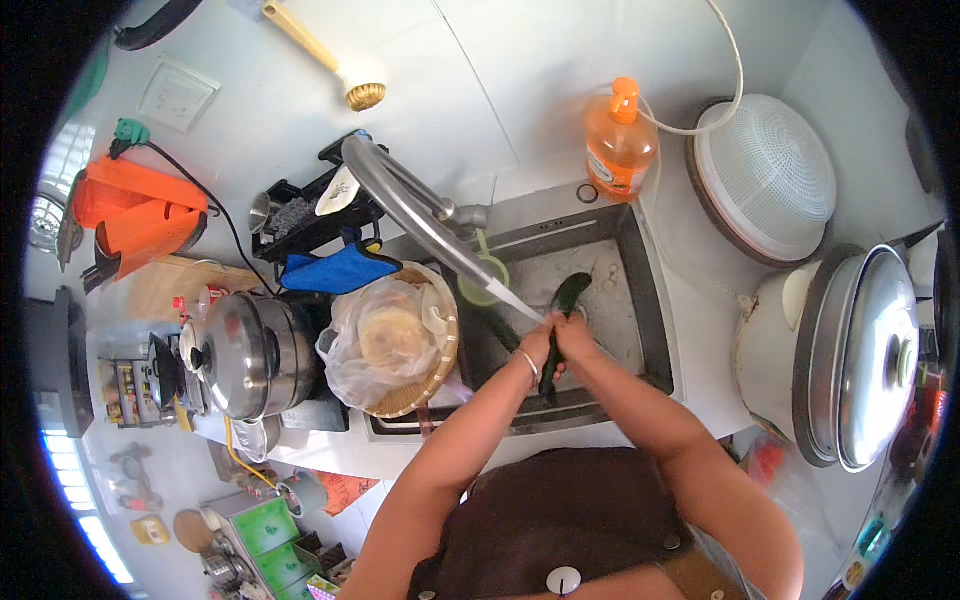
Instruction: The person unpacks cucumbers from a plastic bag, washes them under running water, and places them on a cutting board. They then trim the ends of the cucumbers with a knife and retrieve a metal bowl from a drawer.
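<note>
Over the sink point(611, 300), my left hand point(536, 349), with a bangle at its wrist, and my right hand point(574, 337) are both closed around a dark green cucumber point(571, 292). One end of the cucumber points away from me and the other shows below my hands. A stream of water falls from the curved metal faucet point(427, 225) onto my hands. Part of another dark green, long vegetable point(499, 330) lies in the sink, left of my hands. Beyond it, a light green round strainer point(484, 279) is by the sink's left side.
A wicker basket point(450, 330) with a plastic bag point(349, 345) overlaps the sink's left side. An orange soap bottle point(621, 146) stands behind the sink. On the right are a white colander point(772, 172) and a large lidded pot point(780, 352). Left stands a steel steamer pot point(281, 352).
</note>
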`<act>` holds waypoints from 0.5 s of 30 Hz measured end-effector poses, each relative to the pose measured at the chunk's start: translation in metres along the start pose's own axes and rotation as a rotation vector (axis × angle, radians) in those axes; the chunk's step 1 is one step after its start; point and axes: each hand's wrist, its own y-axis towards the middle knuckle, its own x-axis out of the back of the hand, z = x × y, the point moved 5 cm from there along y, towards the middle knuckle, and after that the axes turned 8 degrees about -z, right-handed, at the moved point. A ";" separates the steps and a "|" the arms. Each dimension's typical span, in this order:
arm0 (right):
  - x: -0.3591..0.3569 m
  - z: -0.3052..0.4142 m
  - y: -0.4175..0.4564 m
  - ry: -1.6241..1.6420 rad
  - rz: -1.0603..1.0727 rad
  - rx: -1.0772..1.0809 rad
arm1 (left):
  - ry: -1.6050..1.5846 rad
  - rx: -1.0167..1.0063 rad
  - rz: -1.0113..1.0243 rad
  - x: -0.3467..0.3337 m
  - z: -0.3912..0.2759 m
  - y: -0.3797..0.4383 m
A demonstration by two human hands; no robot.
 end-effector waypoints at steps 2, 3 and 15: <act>0.025 0.002 0.012 -0.016 0.160 -0.015 | -0.021 -0.025 0.061 -0.008 -0.009 0.004; 0.040 0.020 0.012 -0.162 0.153 0.157 | -0.131 0.029 0.064 -0.007 -0.010 0.012; 0.010 0.241 0.038 -0.155 0.091 0.779 | -0.363 0.071 0.136 0.016 0.047 0.023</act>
